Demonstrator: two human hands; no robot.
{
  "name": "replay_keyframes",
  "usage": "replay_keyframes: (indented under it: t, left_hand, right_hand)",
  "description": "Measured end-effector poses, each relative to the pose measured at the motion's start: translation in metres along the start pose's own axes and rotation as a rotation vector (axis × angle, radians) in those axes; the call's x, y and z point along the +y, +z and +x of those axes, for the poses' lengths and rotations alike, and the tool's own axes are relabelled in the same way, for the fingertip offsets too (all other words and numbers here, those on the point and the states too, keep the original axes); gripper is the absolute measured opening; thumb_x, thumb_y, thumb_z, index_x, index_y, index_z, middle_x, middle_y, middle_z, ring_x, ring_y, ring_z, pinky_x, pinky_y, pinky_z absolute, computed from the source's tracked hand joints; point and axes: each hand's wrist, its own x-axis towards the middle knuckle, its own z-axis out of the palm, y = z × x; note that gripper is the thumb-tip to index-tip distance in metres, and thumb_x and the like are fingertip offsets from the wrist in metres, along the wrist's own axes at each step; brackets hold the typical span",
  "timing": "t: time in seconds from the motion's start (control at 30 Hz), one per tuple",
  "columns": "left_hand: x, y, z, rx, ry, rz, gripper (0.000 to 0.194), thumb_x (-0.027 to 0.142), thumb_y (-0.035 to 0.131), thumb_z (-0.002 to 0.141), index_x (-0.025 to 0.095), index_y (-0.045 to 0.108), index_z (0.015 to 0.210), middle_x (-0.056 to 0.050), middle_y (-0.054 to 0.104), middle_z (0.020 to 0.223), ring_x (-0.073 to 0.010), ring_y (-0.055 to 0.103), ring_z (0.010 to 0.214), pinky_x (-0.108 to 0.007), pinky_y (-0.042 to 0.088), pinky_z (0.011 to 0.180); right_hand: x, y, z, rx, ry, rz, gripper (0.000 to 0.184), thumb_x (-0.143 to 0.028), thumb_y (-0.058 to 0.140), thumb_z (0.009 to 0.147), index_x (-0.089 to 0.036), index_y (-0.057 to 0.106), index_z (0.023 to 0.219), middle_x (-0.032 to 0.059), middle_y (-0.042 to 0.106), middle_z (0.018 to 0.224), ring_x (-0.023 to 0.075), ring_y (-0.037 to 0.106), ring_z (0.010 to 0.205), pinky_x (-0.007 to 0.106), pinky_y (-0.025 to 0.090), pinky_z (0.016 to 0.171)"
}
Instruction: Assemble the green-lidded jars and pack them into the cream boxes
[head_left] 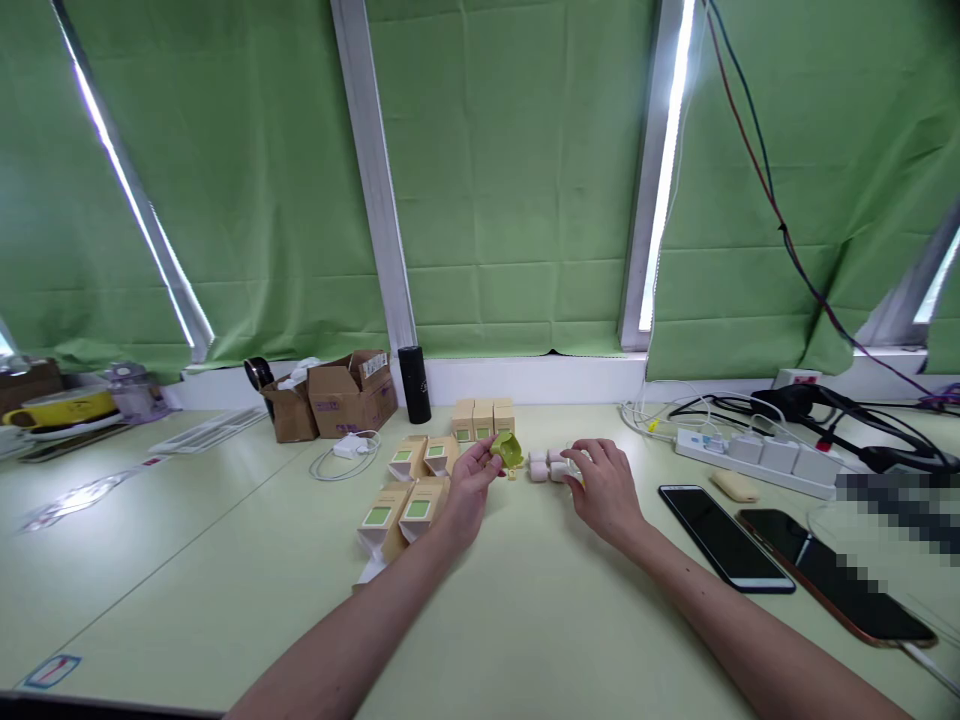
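My left hand (471,485) is closed on a small olive-green, hollow-looking cover (508,450), pinched between thumb and fingers. A tiny yellow piece (511,474) lies on the table just under it. To the right, several small white rounded cases (538,470) sit close together. My right hand (604,485) is at their right end, thumb and fingers curled round a white piece that the fingers partly hide. Left of my left hand stand tan boxes (425,507) with green windows, their tops angled. Behind them is a row of similar tan boxes (484,418).
Brown cartons (352,393) and a black cylinder (414,385) stand against the wall. A white charger (350,446) with cable lies left. At right are a power strip (757,460), tangled cables, two phones (724,535) and a cream-coloured oval object (735,486).
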Motion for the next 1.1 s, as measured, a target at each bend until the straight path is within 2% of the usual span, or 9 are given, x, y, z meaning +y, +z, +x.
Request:
replay_keyframes:
  t: [0.27,0.43,0.57,0.7,0.8,0.9,1.0,1.1]
  left_hand:
    - [0.001,0.0,-0.002,0.011,0.002,-0.009,0.049,0.035,0.088,0.07,0.018,0.072,0.113,-0.008,0.073,0.099,-0.0194,0.062,0.089,-0.03,0.044,0.079]
    - [0.002,0.0,-0.002,0.029,-0.016,-0.03,0.05,0.035,0.091,0.066,0.017,0.073,0.11,-0.006,0.072,0.097,-0.0174,0.061,0.086,-0.03,0.044,0.078]
    - [0.001,0.0,-0.001,0.03,-0.013,-0.006,0.051,0.037,0.09,0.067,0.017,0.072,0.111,-0.008,0.073,0.098,-0.0187,0.062,0.087,-0.03,0.044,0.079]
    - [0.0,-0.001,-0.001,0.029,-0.003,0.016,0.052,0.039,0.089,0.069,0.018,0.071,0.112,-0.008,0.073,0.098,-0.0206,0.063,0.09,-0.031,0.044,0.081]
    - [0.0,-0.001,0.0,0.027,0.011,0.012,0.052,0.039,0.088,0.069,0.017,0.071,0.113,-0.008,0.073,0.1,-0.0206,0.064,0.091,-0.031,0.044,0.081]
    - [-0.001,0.0,-0.001,0.029,0.009,0.0,0.052,0.038,0.088,0.069,0.018,0.072,0.115,-0.008,0.074,0.1,-0.0204,0.064,0.091,-0.032,0.045,0.081]
    - [-0.001,0.0,-0.001,0.033,0.005,-0.008,0.053,0.038,0.088,0.069,0.019,0.071,0.116,-0.007,0.074,0.1,-0.0208,0.065,0.092,-0.032,0.045,0.083]
    - [-0.001,-0.001,-0.002,0.036,0.007,-0.012,0.052,0.038,0.089,0.069,0.019,0.072,0.115,-0.007,0.073,0.099,-0.0205,0.064,0.091,-0.032,0.045,0.082]
  right_hand:
    - [-0.003,0.013,0.011,-0.143,-0.069,-0.209,0.024,-0.016,0.068,0.081,-0.022,0.076,0.103,0.0147,0.064,0.125,0.0364,0.045,0.123,0.048,0.034,0.101]
    - [-0.004,0.02,0.015,-0.177,-0.064,-0.265,0.02,-0.016,0.067,0.082,-0.02,0.077,0.098,0.016,0.064,0.123,0.0347,0.044,0.123,0.047,0.034,0.101]
    - [-0.003,0.021,0.014,-0.165,-0.058,-0.245,0.022,-0.012,0.063,0.083,-0.019,0.076,0.1,0.0165,0.063,0.123,0.0346,0.044,0.124,0.046,0.034,0.1]
    - [-0.003,0.016,0.014,-0.072,-0.017,-0.171,0.027,-0.011,0.06,0.084,-0.019,0.073,0.107,0.0163,0.063,0.123,0.0352,0.044,0.123,0.048,0.035,0.1]
    - [-0.008,0.009,0.016,0.027,0.062,0.009,0.027,-0.016,0.059,0.087,-0.023,0.071,0.111,0.0148,0.064,0.124,0.0356,0.046,0.121,0.051,0.036,0.099]
    - [-0.017,0.003,0.019,0.067,0.237,0.363,0.022,-0.035,0.061,0.089,-0.025,0.071,0.107,0.0117,0.068,0.118,0.0346,0.051,0.114,0.052,0.04,0.095]
    - [-0.025,-0.003,0.017,-0.021,0.444,0.9,0.037,-0.055,0.064,0.087,-0.023,0.072,0.105,0.0094,0.072,0.107,0.0295,0.061,0.099,0.042,0.047,0.083]
    - [-0.032,-0.005,0.011,-0.136,0.572,1.349,0.044,-0.061,0.071,0.081,-0.022,0.073,0.101,0.0097,0.074,0.102,0.0266,0.066,0.091,0.036,0.048,0.072]
